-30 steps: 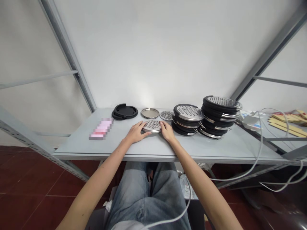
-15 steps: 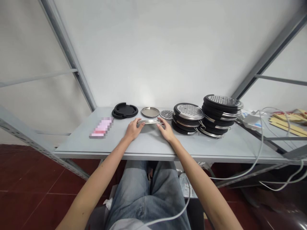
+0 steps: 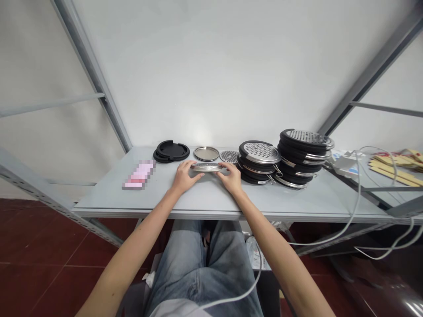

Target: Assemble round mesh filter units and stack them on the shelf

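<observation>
Between my two hands is a round metal disc [image 3: 207,167], seen nearly edge-on and raised a little off the table. My left hand [image 3: 183,177] grips its left edge, fingers on the far side and thumb below. My right hand [image 3: 230,177] closes on its right edge in the same way. Just behind it lie a shallow round metal lid [image 3: 206,153] and a perforated metal disc [image 3: 228,156]. The underside of the held disc is hidden.
Black plastic rings [image 3: 172,151] lie at the back left, near a blurred pink phone-like object [image 3: 139,175]. To the right stand a shorter stack [image 3: 259,160] and a taller stack [image 3: 304,156] of black-rimmed perforated discs. A white cable [image 3: 355,211] hangs over the table's front edge.
The held disc has tilted, so more of its upper surface shows. Both hands have shifted slightly with it and keep their hold on its edges.
</observation>
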The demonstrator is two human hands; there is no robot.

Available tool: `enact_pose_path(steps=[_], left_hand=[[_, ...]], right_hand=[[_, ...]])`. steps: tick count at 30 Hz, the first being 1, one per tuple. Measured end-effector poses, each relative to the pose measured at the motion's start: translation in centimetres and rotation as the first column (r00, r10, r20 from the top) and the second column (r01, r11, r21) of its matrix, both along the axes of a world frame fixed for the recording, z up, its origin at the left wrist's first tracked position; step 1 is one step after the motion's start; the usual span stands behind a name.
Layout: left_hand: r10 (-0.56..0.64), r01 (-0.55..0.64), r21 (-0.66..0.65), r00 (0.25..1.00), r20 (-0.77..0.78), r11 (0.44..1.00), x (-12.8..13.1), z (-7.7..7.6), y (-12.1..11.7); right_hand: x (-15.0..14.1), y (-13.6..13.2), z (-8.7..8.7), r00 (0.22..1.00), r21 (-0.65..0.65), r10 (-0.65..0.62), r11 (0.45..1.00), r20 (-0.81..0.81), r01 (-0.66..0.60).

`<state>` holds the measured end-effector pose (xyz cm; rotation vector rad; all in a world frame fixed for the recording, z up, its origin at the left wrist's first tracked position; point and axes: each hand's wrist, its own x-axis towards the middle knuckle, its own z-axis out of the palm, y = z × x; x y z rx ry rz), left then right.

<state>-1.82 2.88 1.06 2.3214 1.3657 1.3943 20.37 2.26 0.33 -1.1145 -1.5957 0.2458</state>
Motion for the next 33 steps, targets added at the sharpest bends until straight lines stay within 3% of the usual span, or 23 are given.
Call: enact_pose_path(steps=[7, 18, 24, 29, 33], left_hand=[[-0.097, 0.099, -0.036, 0.994, 0.051, 0.994, -0.4, -0.5, 0.6], [-0.184, 0.182, -0.096, 0.983, -0.009, 0.979, -0.2, -0.1, 0.2], [-0.042, 0.043, 0.007, 0.994, -0.098, 0.999, -0.2, -0.1, 0.1], [-0.119, 0.121, 0.007, 0.985, -0.127, 0.993, 0.1, 0.1, -0.2], [-0.183, 0.18, -0.053, 0.98, -0.081, 0.982, 0.1, -0.2, 0.0]], right_hand=[[0.2, 0.0, -0.2, 0.999, 0.026, 0.015, 1.0, 0.046, -0.016], [0.7, 1.0, -0.9, 0.997, -0.106, -0.012, 0.994, 0.082, 0.021], [0.6, 0.4, -0.4, 0.997, -0.07, -0.074, 0.995, 0.035, 0.076], [0.4, 0.1, -0.4, 0.993, -0.029, -0.106, 0.994, 0.059, 0.108], [0.3, -0.1, -0.5, 0.994, 0.044, -0.05, 0.998, 0.097, 0.046]])
